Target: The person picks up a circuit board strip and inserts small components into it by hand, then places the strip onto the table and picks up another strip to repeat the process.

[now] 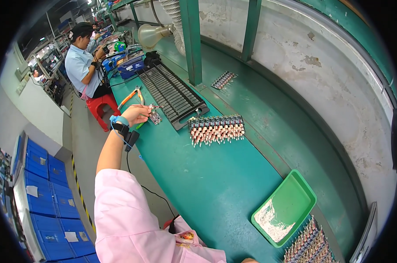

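Fingers of my left hand [137, 115] are drawn together, with almost no gap at the tips, and have hold of a small circuit board [155, 117] by its upper end. My left arm reaches forward in its pink sleeve [122, 210], elbow bent, forearm slanting up and bare to the wrist, where I wear a blue strap [118, 119] and a black band. The back of my hand faces up, above the left edge of the green bench [194, 184]. The board is narrow and greyish, with silvery parts on its face and something thin and red across its top; its finer details are too small to tell. It sits between that edge and a black slotted tray [172, 94]; I cannot tell whether it touches the bench. Only a sliver of my right hand [249, 260] shows, so its grip is unclear.
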Available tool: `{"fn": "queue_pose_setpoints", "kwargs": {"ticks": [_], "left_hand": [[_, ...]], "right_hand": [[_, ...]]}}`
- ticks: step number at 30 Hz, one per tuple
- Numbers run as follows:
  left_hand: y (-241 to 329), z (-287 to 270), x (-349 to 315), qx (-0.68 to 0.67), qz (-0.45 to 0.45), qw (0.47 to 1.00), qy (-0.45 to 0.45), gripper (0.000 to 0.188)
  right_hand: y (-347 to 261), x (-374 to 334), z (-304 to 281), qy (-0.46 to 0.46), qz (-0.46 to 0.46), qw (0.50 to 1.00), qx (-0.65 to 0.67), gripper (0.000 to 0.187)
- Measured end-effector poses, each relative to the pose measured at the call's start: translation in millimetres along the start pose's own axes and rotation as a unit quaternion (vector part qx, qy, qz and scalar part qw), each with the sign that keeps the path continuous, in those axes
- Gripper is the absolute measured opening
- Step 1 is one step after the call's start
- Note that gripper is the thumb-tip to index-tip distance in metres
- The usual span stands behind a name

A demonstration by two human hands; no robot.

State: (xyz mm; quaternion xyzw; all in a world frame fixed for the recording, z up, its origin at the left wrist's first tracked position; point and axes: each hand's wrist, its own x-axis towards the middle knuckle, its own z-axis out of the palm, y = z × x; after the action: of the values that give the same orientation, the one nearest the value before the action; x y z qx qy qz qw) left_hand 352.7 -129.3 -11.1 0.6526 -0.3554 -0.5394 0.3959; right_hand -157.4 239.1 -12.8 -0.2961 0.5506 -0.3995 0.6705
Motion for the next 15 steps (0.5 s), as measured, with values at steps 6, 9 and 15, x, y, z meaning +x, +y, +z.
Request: {"fn": "queue_pose_setpoints", "kwargs": {"ticks": [6, 9, 15], "left_hand": [[-8.5, -0.3, -1.4, -0.06, 0.043, 0.997, 0.017, 0.016], [-6.9, 8.5, -4.5, -0.124, 0.083, 0.989, -0.016, 0.015], [0.2, 21.5, -0.5, -0.107, 0.085, 0.991, 0.014, 0.01]], "right_hand": [[3.7, -1.2, -1.9, -0.002, -0.021, 1.0, 0.007, 0.005], [1.7, -0.8, -1.6, -0.009, -0.017, 1.0, -0.02, 0.006], [4.5, -1.3, -1.1, -0.01, -0.027, 1.0, -0.009, 0.007]]}}
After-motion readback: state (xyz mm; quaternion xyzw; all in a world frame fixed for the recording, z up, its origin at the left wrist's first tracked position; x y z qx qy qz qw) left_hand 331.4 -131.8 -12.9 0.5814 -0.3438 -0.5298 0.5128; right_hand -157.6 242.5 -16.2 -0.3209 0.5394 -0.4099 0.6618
